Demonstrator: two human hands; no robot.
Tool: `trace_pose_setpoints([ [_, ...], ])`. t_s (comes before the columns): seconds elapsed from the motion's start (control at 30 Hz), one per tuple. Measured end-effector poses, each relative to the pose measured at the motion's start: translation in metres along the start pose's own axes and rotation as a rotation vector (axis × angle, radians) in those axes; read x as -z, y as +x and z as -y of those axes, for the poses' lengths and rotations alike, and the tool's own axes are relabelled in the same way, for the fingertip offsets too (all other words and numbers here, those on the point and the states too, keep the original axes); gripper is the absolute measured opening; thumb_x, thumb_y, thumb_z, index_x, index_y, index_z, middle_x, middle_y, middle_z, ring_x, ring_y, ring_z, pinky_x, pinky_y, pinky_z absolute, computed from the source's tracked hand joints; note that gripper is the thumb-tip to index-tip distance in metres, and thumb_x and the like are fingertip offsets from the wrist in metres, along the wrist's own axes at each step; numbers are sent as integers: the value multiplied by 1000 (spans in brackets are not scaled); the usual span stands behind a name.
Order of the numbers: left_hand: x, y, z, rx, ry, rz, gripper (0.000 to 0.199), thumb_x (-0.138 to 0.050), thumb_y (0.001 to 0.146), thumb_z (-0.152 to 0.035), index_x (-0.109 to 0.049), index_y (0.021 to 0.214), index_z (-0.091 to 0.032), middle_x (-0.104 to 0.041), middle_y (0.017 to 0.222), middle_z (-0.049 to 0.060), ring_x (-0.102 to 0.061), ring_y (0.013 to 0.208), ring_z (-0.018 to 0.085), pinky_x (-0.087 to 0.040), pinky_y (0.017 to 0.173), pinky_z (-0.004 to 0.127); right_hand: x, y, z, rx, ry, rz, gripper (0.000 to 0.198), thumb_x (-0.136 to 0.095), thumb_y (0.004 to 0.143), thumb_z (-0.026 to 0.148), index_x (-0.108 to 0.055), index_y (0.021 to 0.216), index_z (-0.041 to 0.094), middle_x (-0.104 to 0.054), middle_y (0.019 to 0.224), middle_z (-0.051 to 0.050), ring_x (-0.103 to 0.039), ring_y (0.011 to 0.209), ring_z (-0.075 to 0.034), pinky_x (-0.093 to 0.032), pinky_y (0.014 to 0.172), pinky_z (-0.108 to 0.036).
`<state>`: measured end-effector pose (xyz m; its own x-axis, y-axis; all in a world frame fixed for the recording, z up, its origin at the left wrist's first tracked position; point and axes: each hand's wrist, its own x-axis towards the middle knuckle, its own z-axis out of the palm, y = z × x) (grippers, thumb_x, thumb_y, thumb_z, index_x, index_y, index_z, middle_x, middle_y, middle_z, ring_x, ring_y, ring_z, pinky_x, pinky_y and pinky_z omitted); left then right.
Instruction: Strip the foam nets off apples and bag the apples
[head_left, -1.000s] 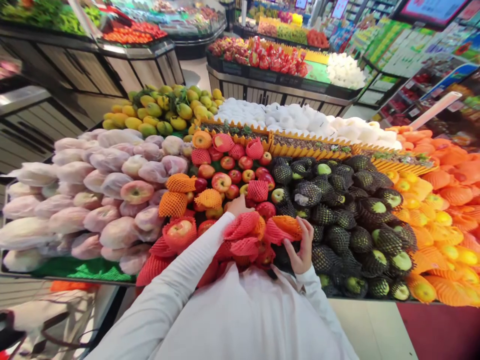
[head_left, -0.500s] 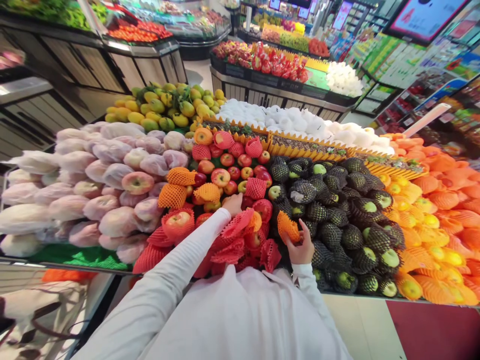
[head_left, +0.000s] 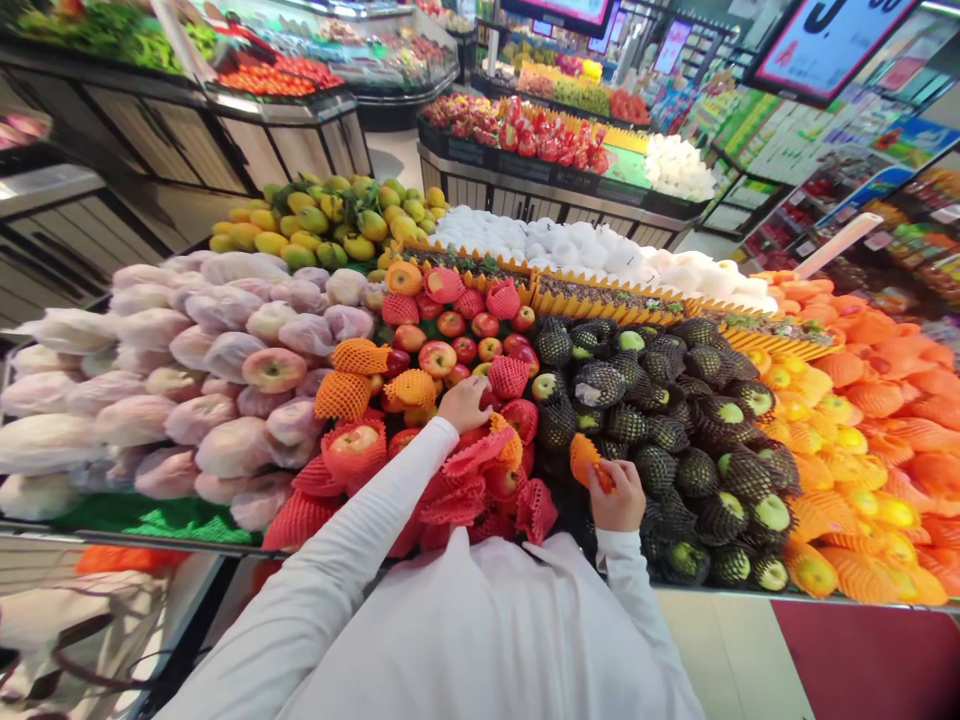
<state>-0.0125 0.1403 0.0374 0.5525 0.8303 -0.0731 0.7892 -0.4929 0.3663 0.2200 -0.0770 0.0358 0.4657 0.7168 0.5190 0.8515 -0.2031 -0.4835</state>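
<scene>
Over the middle of the red apples, my left hand point(head_left: 463, 404) has its fingers curled round a dark red apple point(head_left: 487, 396); part of the grip is hidden from above. My right hand point(head_left: 619, 497) pinches an orange foam net point(head_left: 584, 460) at the border between the red apples and the fruit in black nets. Whether anything is inside that net cannot be seen. Just below my left hand lie crumpled red foam nets point(head_left: 457, 500), with another orange net point(head_left: 506, 440) among them. An apple in a red net point(head_left: 352, 447) rests left of my left forearm.
Bagged apples point(head_left: 202, 415) fill the left of the stand. Fruit in black nets point(head_left: 697, 472) and fruit in orange nets point(head_left: 847, 470) lie to the right. Mangoes point(head_left: 322, 220) and white-wrapped fruit point(head_left: 555, 240) sit behind a yellow zigzag divider point(head_left: 607, 292).
My right hand has moved slightly right and turned, its fingers closing further on the orange net, which shows less. My left hand has shifted a little and closes on the apple.
</scene>
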Motion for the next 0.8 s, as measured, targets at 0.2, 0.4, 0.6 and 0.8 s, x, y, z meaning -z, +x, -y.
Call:
trace_pose_setpoints([
  [0.2,-13,7,12,164,89,210,65,-68,72,-48,-54,122,-9,-56,126,23,-50,121,42,-44,96,54,5,-1,1,-89,111,32,30,-56,87,47,-61,83,17,-63,71,-4,-56,60,-17,-45,60,-29],
  [0.4,-14,16,36,169,119,347,68,-80,61,-32,-56,123,-17,-57,127,16,-60,110,33,-48,93,40,25,-15,7,280,241,31,26,-66,78,20,-47,60,21,-63,73,-3,-57,79,-20,-49,75,-35],
  [0.6,-6,-16,30,170,170,188,70,-77,63,-30,-50,126,-18,-48,133,17,-56,113,37,-50,88,45,34,-29,4,-84,368,-110,16,-65,82,31,-57,75,18,-58,65,1,-51,53,-12,-42,50,-24],
  [0.8,25,-63,11,150,-271,-378,64,-71,69,-45,-47,121,-18,-52,122,12,-57,109,28,-47,97,40,23,-10,16,-578,776,-266,31,-58,84,51,-51,83,21,-53,70,4,-53,60,-12,-46,58,-25],
])
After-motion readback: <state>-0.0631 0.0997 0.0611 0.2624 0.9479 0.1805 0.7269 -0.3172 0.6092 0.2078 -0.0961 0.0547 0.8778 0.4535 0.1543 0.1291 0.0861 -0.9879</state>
